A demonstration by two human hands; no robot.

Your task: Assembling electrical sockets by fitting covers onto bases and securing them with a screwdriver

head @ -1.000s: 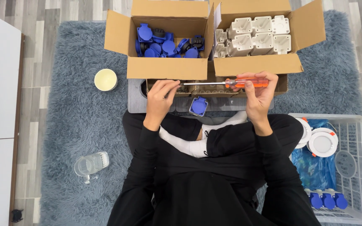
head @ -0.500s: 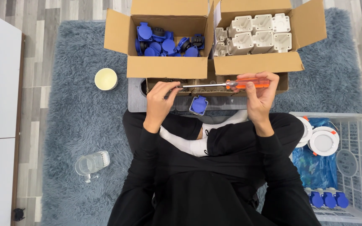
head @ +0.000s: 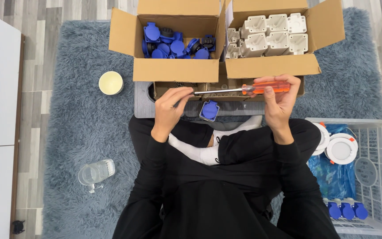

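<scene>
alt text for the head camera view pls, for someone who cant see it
A person sitting cross-legged on a grey shaggy rug holds an orange-handled screwdriver level, right hand on the handle, left hand at the metal tip. Ahead stand two open cardboard boxes, one of blue plastic sockets, one of white plastic housings.

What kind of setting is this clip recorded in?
Probably a home floor used as an assembly spot: the person sits on a shaggy blue-grey rug over wood-look flooring, with cardboard boxes of blue socket parts and white housings, screwdriver in hand.
</scene>
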